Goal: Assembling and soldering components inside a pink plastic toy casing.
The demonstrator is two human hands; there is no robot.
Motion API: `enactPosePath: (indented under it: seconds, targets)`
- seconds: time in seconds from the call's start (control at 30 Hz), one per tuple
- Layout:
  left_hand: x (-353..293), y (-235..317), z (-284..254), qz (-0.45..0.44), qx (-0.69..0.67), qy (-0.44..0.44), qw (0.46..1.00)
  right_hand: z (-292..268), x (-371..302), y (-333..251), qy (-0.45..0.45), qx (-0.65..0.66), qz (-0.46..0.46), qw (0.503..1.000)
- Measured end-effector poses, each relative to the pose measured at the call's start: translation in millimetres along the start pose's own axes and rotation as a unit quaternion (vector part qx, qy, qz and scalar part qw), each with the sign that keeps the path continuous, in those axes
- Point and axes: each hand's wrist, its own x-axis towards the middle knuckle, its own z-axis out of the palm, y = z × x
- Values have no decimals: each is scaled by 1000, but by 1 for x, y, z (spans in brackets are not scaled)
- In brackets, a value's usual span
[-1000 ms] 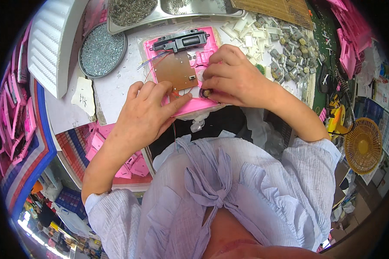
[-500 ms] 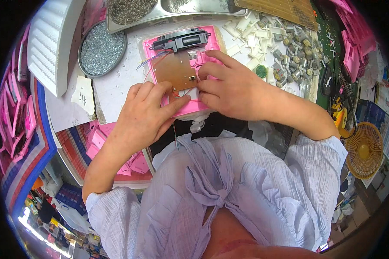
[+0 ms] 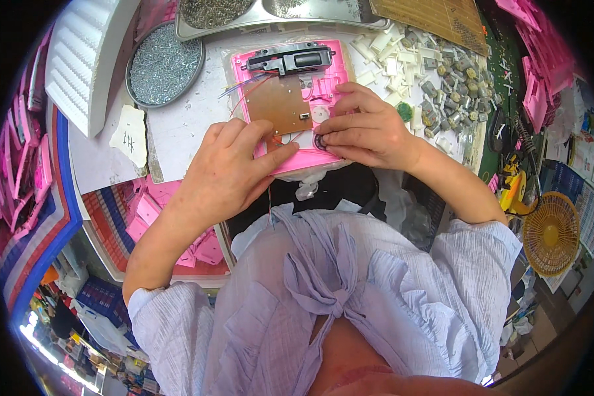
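Pink casing [image 3: 338, 69] is lying open on the table [image 3: 178, 135] before me, carrying a brown board [image 3: 277, 102]. My right hand [image 3: 369, 132] is pinching a small dark round part [image 3: 320, 142] near its lower right corner. My left hand [image 3: 228, 158] is resting over the lower left corner; whether it is gripping anything, I cannot tell. White plastic pieces [image 3: 393, 59] are lying rightward.

- Plastic housing [image 3: 303, 161]: bright pink
- Circuit board [image 3: 276, 105]: plain copper-brown
- Long module [image 3: 290, 61]: black
- Thin wires [image 3: 245, 86]: blue and red
- Small round part [image 3: 319, 141]: black
- Small screws [image 3: 165, 66]: bluish silver
- Motors [image 3: 452, 99]: grey with dull yellow ends
- Flat plastic pieces [image 3: 379, 45]: white
- Disc [image 3: 404, 111]: green
- Striped sheet [image 3: 47, 175]: blue, white and red bands
- Round grille [image 3: 552, 234]: mustard yellow
- Blouse [image 3: 376, 297]: pale lavender
- Cardboard [image 3: 435, 23]: brown
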Motion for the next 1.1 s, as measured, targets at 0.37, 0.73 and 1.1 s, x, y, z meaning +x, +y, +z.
enactPosePath:
  seconds: [0.37,0.73,1.1]
  targets:
    - [3,5,-2,-4,26,-13,1000,-81,-10,2,-33,-215,140,966]
    - [85,-18,-61,48,-69,15,996,-88,-9,26,-153,-315,173,920]
    - [235,-89,-13,-117,206,52,970,-97,-22,31,183,-134,227,947]
